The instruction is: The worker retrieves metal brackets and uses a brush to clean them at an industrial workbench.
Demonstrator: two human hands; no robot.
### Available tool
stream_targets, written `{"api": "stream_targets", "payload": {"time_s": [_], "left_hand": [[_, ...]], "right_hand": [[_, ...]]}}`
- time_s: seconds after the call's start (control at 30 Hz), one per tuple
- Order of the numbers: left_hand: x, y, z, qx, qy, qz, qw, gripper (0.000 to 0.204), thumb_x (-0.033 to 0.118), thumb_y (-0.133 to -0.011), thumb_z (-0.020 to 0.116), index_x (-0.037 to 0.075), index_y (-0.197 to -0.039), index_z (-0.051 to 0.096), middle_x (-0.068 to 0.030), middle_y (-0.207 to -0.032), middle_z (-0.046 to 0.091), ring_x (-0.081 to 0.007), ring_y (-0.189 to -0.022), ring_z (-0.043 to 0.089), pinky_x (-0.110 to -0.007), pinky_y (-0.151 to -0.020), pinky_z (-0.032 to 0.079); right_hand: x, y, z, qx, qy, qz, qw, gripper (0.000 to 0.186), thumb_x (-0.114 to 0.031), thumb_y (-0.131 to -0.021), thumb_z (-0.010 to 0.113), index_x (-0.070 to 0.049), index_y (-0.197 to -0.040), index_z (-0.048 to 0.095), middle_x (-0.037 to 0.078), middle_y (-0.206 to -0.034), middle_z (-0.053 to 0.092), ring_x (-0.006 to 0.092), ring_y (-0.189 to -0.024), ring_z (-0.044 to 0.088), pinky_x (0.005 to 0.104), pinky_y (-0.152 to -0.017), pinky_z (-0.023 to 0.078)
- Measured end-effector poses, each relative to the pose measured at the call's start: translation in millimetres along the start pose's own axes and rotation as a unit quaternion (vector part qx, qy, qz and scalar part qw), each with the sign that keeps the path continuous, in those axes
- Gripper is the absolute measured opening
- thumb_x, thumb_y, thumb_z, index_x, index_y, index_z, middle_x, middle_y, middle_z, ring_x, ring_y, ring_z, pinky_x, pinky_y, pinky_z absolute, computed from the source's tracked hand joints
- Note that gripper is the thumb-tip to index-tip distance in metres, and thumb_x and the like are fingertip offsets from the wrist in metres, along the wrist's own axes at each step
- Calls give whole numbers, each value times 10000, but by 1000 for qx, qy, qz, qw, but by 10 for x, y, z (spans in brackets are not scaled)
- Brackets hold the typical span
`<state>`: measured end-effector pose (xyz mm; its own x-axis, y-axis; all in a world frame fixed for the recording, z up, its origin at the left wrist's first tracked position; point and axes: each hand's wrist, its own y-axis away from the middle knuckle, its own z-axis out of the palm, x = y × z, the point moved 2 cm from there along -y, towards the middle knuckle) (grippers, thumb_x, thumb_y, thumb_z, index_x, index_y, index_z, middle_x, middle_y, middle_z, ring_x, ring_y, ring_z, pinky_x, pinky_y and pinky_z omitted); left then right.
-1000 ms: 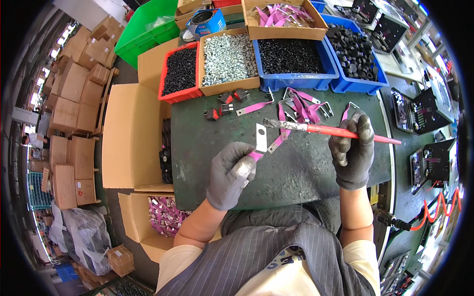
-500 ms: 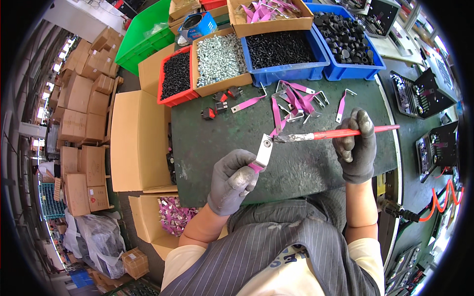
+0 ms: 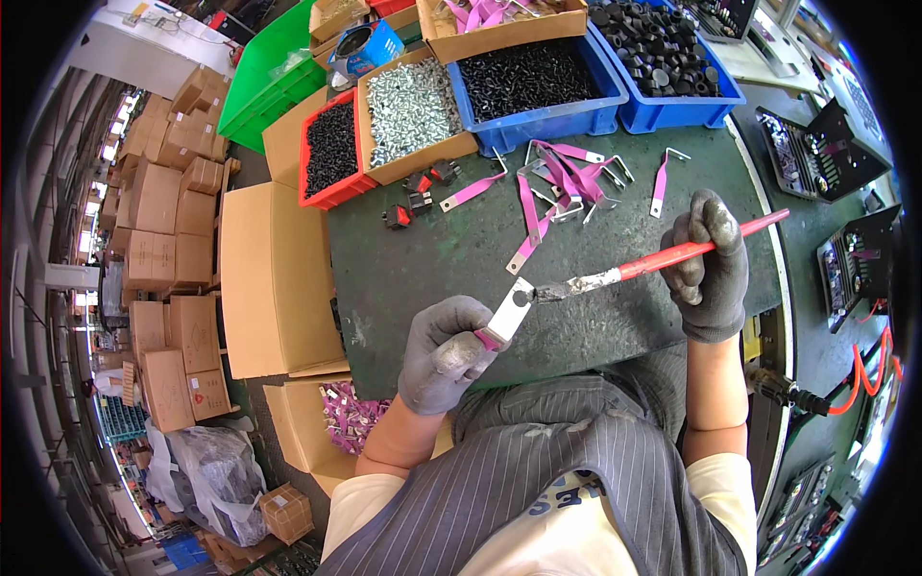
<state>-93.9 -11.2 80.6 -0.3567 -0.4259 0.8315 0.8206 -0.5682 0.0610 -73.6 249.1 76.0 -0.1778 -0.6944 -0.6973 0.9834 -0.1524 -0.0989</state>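
Observation:
My gloved left hand (image 3: 443, 355) grips a bent metal bracket (image 3: 512, 304) by its pink-coated part, its silver end with a hole turned up. My gloved right hand (image 3: 704, 264) holds a red-handled brush (image 3: 654, 261), whose dark, smeared tip touches the silver end near the hole. Pink metal straps (image 3: 571, 187) lie in a loose heap just beyond, with single ones (image 3: 660, 182) beside it. Several small red-and-black switches (image 3: 397, 217) sit left of the heap on the dark green worktable (image 3: 403, 269).
Bins of black screws (image 3: 331, 154), silver screws (image 3: 407, 106) and black caps (image 3: 656, 58) line the back, beside a green crate (image 3: 245, 106). Cardboard boxes (image 3: 279, 278) stand at my left, one holding pink pieces. At right are black metal panels (image 3: 816, 144) and an orange coiled hose (image 3: 855, 374).
The brush has swung, its tip lower and against the bracket, its handle end raised. My left hand has moved slightly down with the bracket; my right hand has shifted right.

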Motion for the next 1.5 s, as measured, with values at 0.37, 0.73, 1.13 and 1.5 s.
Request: {"api": "stream_targets", "payload": {"time_s": [0.37, 0.73, 1.13, 1.5], "left_hand": [[-3, -5, -9, 1, -15, -29, 999, 288, 254, -738, 675, -1, -833, 585, -33, -657, 552, -29, -478, 380, -183, -410, 241], [-20, -271, -193, 63, -83, 21, 994, 147, 159, -784, 578, 45, -853, 514, -13, -631, 484, -53, -486, 391, -190, -434, 305], [-100, -1306, -706, 98, -792, 173, 578, 248, 285, -784, 602, 165, -999, 619, -97, -909, 568, -291, -772, 594, -390, -658, 482], [-233, -641, -559, -9, -407, 77, 910, 198, 187, -857, 552, 49, -997, 577, -15, -771, 536, -114, -619, 483, -234, -577, 400]], "right_hand": [[73, 31, -82, -23, -30, 18, 999, 301, -303, -895, 461, -106, -685, 371, 4, -399, 326, 92, -276, 247, 217, -280, 220], [73, 32, -298, 92, -142, 34, 985, 305, -303, -941, 396, -121, -696, 397, -47, -445, 317, 50, -284, 232, 175, -257, 191], [287, 351, -658, 187, -194, 52, 962, 289, -296, -935, 409, -124, -704, 423, -39, -478, 263, 60, -330, 242, 165, -263, 213], [195, 304, -402, 169, -48, -15, 984, 276, -307, -930, 419, -113, -733, 416, -5, -497, 349, 74, -344, 271, 195, -303, 223]]}}
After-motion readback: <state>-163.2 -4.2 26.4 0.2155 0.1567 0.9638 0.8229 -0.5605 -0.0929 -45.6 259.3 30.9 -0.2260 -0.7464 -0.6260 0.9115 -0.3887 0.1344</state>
